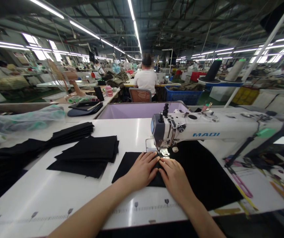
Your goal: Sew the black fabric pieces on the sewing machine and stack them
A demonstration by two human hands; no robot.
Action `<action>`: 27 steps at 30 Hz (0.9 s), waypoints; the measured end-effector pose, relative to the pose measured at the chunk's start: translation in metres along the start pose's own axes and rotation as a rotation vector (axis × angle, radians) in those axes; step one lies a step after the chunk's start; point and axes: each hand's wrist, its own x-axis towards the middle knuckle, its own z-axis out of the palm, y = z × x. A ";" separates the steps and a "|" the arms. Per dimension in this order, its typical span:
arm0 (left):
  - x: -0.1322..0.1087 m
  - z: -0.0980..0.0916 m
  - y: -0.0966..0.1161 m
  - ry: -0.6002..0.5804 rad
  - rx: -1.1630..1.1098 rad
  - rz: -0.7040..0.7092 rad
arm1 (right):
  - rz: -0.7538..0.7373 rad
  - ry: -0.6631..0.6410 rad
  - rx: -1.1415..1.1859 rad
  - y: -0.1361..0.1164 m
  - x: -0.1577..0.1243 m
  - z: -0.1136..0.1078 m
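Black fabric (201, 175) lies across the sewing machine's bed, its larger part to the right of my hands and a smaller part to the left. My left hand (142, 170) rests on it with the fingers stretched out and lying flat. Beside it, my right hand (175, 175) also lies on the cloth, fingers extended and fingertips near the lit presser foot (164, 153). The two hands almost meet at the thumbs and fingertips. Above them stands the head of the white sewing machine (206, 127). Cloth under my palms is hidden.
Stacked black fabric pieces (89, 152) lie left on the white table (82, 195), with more dark cloth (15, 158) beyond. Pink-handled scissors (242, 185) and a yellow tape (248, 196) are at right. Behind the table is a purple-lined bin (139, 110); farther back a person (145, 81) sits.
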 end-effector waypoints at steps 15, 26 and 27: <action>0.001 0.001 -0.004 0.003 0.088 0.039 | 0.011 -0.002 0.005 -0.001 0.000 -0.003; -0.051 -0.012 0.040 -0.037 0.058 0.262 | -0.121 -0.056 0.042 -0.004 -0.055 -0.032; -0.051 -0.012 0.039 -0.028 0.057 0.262 | -0.128 -0.050 0.045 -0.003 -0.054 -0.033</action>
